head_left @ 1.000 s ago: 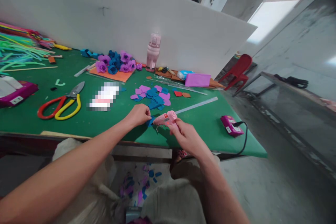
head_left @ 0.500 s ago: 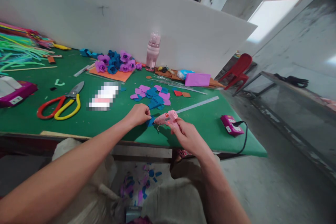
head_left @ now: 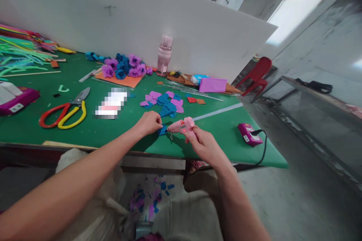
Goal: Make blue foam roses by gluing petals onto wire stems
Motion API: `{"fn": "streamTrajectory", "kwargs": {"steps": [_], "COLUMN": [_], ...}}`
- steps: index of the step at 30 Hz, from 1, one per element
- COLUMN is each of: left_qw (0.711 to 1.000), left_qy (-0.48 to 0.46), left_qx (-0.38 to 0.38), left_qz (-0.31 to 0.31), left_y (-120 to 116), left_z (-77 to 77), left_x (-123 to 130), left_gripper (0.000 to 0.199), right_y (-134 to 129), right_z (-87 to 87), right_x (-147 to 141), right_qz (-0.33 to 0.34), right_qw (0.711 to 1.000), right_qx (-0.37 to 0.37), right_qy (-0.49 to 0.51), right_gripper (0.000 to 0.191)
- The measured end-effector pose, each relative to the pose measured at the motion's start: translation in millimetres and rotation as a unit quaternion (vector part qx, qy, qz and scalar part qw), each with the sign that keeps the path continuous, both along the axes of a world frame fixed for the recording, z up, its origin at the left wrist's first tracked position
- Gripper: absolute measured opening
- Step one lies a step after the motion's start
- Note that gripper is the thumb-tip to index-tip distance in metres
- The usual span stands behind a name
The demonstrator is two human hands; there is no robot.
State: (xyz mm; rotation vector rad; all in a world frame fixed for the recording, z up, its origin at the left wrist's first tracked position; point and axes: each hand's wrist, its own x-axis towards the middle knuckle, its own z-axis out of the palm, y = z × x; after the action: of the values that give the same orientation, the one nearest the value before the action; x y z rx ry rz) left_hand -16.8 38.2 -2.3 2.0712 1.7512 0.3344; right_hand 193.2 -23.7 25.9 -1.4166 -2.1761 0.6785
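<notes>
From the head camera, the right hand (head_left: 204,145) is wrapped around the grip of a pink glue gun (head_left: 181,126), fingers closed on it, just above the near edge of the green table (head_left: 113,131). The gun's long axis runs roughly left to right across the view, nozzle pointing left toward the left hand (head_left: 149,123), with a clear glue stick (head_left: 217,111) trailing out of its back toward the right and slightly away. The left hand pinches a small blue felt piece (head_left: 163,130) against the table, fingertips together on it; the nozzle tip sits just beside that piece, and whether it touches cannot be told.

Just beyond the hands lies a loose heap of blue and purple petals (head_left: 164,101), close to the gun but apart from it. Further back sit finished felt roses (head_left: 124,66) on an orange sheet, with a pink bottle (head_left: 164,53) upright near the white board. To the left lie red-and-yellow shears (head_left: 64,111); to the right, near the table corner, a magenta power adapter (head_left: 248,134) with a black cord. More felt scraps lie on the floor between the knees.
</notes>
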Motion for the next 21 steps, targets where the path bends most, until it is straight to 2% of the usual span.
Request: {"fn": "streamTrajectory", "kwargs": {"steps": [21], "left_qw": [1.000], "left_qy": [-0.008], "left_qx": [0.003], "left_qz": [-0.001], "left_y": [0.0], "left_z": [0.1], "left_x": [-0.1], "left_gripper": [0.012], "right_y": [-0.5], "right_z": [-3.4], "right_x": [-6.6], "right_qz": [0.019], "right_qw": [0.999], "right_qx": [0.016], "right_qy": [-0.033], "right_gripper": [0.025]}}
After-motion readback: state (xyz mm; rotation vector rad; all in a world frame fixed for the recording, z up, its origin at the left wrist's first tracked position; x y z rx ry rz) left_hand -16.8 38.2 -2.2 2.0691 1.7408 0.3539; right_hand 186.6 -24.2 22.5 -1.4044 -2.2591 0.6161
